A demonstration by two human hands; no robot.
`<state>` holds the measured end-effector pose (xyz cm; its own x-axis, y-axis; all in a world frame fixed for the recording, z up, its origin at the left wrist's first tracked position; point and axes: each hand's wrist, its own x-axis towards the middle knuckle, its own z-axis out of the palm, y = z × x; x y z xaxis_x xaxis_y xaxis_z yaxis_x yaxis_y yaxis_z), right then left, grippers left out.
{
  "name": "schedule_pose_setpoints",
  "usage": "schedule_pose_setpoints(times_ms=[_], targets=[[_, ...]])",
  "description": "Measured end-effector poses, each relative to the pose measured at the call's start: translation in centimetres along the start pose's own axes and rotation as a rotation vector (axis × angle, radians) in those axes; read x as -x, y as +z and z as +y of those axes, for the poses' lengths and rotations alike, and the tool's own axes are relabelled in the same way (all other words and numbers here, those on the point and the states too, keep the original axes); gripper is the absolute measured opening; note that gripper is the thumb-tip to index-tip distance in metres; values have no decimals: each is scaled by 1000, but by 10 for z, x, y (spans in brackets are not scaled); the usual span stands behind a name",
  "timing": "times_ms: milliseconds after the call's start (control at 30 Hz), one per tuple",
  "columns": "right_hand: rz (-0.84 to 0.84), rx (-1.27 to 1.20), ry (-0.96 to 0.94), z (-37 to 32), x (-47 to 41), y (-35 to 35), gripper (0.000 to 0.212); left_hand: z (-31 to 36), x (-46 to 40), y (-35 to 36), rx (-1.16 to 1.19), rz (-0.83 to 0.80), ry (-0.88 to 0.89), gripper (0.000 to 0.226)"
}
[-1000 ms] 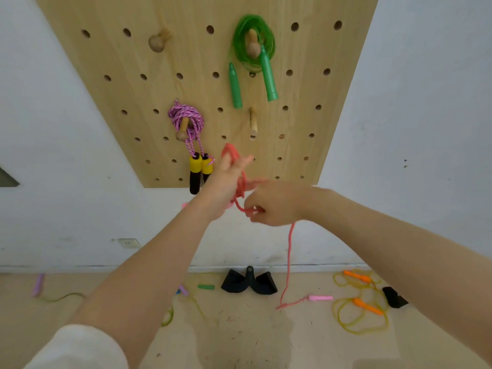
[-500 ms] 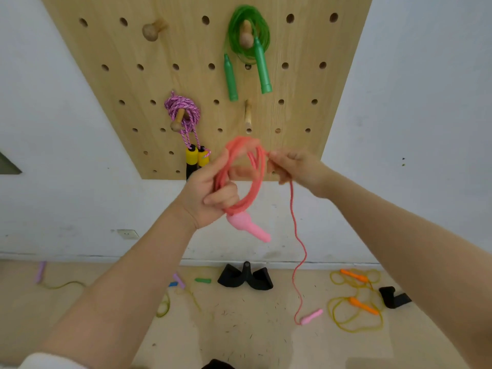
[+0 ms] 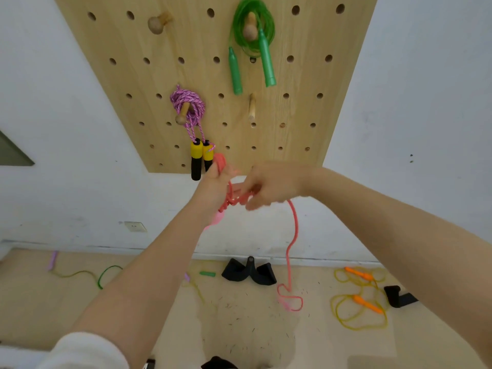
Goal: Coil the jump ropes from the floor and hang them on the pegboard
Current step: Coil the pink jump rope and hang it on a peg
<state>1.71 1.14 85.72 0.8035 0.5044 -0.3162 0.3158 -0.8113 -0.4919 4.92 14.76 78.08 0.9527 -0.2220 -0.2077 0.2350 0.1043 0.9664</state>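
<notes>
1. Head view, change: right hand (image 3: 269, 186) has dropped from the loop's top to beside the left hand (image 3: 213, 187); trailing handle now rests on the floor (image 3: 80, 310).
2. Left hand: fingers curled round coiled pink jump rope (image 3: 231, 194).
3. Right hand: pinches the rope's tail.
4. Surroundings: pegboard (image 3: 133, 83) holding green jump rope (image 3: 253, 33) and purple jump rope (image 3: 189, 107); yellow jump rope (image 3: 356, 299) on the floor.

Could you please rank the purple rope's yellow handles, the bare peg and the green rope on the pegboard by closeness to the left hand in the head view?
From the left hand:
1. Yellow handles, just above it.
2. Bare peg, up and right.
3. Green rope, top of the pegboard.
</notes>
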Motion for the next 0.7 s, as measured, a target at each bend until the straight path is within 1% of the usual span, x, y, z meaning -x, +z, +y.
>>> schedule_pose_setpoints(times_ms=[67,100,133,200,267,300,367,400,467,533,600,633,667,700], targets=[[197,-99,-65,8,1,-9,16,5,7,5,-96,-89,-10,46],[251,-169,-82,13,2,-12,16,10,12,8,-160,-147,-13,44],[277,-225,-92,18,4,-15,16,17,20,10,-221,-221,-16,43],[304,-294,-101,27,7,-18,19,28,33,14,-302,-369,-30,54],[355,-330,-111,34,8,-15,33,37,38,15,-289,-470,-101,70],[391,-342,-111,37,7,-12,41,40,38,13,-266,-513,-142,74],[456,-395,-105,39,3,-3,50,43,38,8,-142,-586,-197,70],[477,-440,-104,39,0,0,49,43,39,6,-65,-612,-206,64],[480,-555,-98,40,-2,1,38,41,39,0,73,-625,-187,48],[418,-707,-115,42,-4,3,33,42,37,-4,228,-624,-122,23],[394,-798,-45,46,-8,9,36,43,35,-7,431,-588,-75,25],[404,-744,25,49,-10,15,36,42,33,-6,517,-530,-40,22],[403,-631,79,48,-12,23,35,42,31,-3,587,-442,4,15],[375,-482,112,45,-14,31,32,40,27,0,629,-333,53,18]])
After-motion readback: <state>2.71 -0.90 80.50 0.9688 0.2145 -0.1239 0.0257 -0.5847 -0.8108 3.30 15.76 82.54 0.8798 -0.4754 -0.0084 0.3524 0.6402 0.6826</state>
